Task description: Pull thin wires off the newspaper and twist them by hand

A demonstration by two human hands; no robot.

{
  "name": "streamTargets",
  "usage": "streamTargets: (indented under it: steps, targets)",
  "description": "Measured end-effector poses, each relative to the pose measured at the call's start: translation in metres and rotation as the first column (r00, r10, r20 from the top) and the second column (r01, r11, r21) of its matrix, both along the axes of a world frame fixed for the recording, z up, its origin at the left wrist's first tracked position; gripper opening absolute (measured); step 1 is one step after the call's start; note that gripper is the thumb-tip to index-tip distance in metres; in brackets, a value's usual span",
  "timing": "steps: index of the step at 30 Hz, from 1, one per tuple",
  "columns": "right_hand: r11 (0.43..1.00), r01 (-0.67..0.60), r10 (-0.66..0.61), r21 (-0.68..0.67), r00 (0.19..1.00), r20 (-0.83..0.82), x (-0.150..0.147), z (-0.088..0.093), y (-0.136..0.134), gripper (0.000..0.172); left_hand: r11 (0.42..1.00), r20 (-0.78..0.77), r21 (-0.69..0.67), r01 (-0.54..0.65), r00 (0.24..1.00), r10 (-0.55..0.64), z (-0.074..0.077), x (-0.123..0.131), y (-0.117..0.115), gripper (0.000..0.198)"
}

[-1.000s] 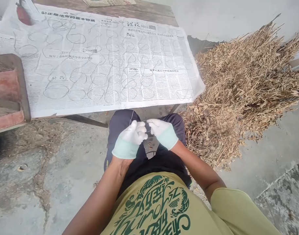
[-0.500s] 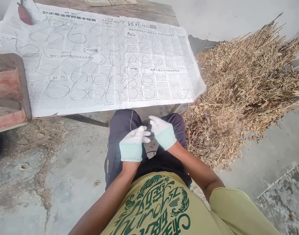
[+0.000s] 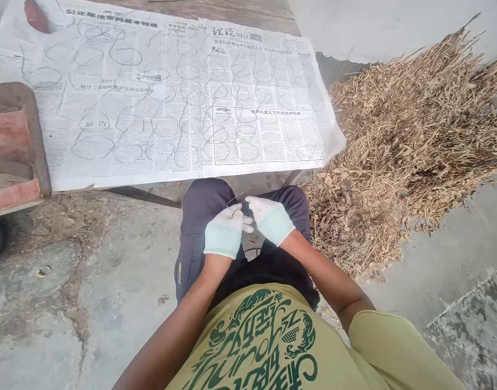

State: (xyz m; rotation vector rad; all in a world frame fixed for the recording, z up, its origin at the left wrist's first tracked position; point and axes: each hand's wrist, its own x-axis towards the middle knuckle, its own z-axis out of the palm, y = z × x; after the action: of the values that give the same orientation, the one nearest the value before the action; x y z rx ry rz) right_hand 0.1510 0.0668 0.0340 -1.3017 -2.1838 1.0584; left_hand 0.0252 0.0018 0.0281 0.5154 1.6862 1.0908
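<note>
Both my hands wear white gloves with pale green cuffs and meet above my lap. A thin wire (image 3: 239,195) rises from the fingers of my left hand (image 3: 228,225), which are closed on it. Close by on the right, my right hand (image 3: 268,215) pinches the same wire with its fingertips, as far as the fine line can be made out. Beyond my knees, newspaper (image 3: 150,172) covers a wooden table, and several thin wires bent into loops (image 3: 126,56) lie spread over it.
A red-handled tool (image 3: 37,16) lies at the table's far left corner. At the left edge stands a worn red and brown wooden stool or bench (image 3: 16,141). Dry stalks and leaves (image 3: 398,135) are heaped on the concrete floor (image 3: 122,281) to the right, against a pale wall.
The wire's free end has swung from pointing upward to slanting right. My left hand has turned and shifted slightly up and right, closer to my right hand. The view has shifted a little.
</note>
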Motion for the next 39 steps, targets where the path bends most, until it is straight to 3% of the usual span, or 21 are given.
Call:
streamTargets:
  steps: [6,9,16,18,21,23,25,27,33,39]
  targets:
    - [0.979,-0.18,0.166,0.092,0.975,0.149,0.004,0.014,0.003,0.032,0.979,-0.342,-0.172,0.108,0.926,-0.162,-0.005,-0.008,0.005,0.052]
    - [0.959,-0.266,0.236,0.099,0.94,0.246,0.003,0.019,0.003,0.028,0.963,-0.414,-0.203,0.175,0.876,-0.247,-0.006,-0.011,0.004,0.049]
    - [0.953,-0.289,0.253,0.09,0.923,0.291,0.002,0.02,0.004,0.018,0.93,-0.536,-0.238,0.28,0.761,-0.367,0.001,-0.013,0.003,0.038]
    - [0.953,-0.29,0.253,0.088,0.921,0.297,0.002,0.018,0.003,0.017,0.901,-0.613,-0.278,0.332,0.661,-0.433,0.007,-0.012,0.002,0.038]
    - [0.96,-0.266,0.229,0.093,0.929,0.29,0.002,0.013,0.001,0.019,0.825,-0.727,-0.406,0.393,0.408,-0.552,0.018,-0.008,0.001,0.042]
    - [0.966,-0.24,0.205,0.1,0.94,0.274,0.002,0.009,0.0,0.027,0.747,-0.73,-0.531,0.4,0.232,-0.643,0.024,-0.005,0.003,0.046]
    - [0.969,-0.225,0.193,0.1,0.945,0.263,0.003,0.007,-0.002,0.035,0.673,-0.682,-0.632,0.385,0.136,-0.718,0.028,-0.003,0.006,0.05]
    - [0.972,-0.214,0.184,0.093,0.949,0.257,0.004,0.006,-0.003,0.039,0.63,-0.643,-0.678,0.38,0.11,-0.758,0.03,-0.002,0.009,0.051]
    - [0.99,-0.134,0.127,0.048,0.984,0.125,0.005,0.001,-0.006,0.04,0.575,-0.617,-0.696,0.429,0.051,-0.785,0.026,-0.002,0.012,0.045]
    - [0.998,-0.053,0.051,-0.022,0.995,-0.089,0.009,-0.003,-0.003,0.032,0.558,-0.61,-0.703,0.44,0.03,-0.792,0.032,-0.001,0.01,0.044]
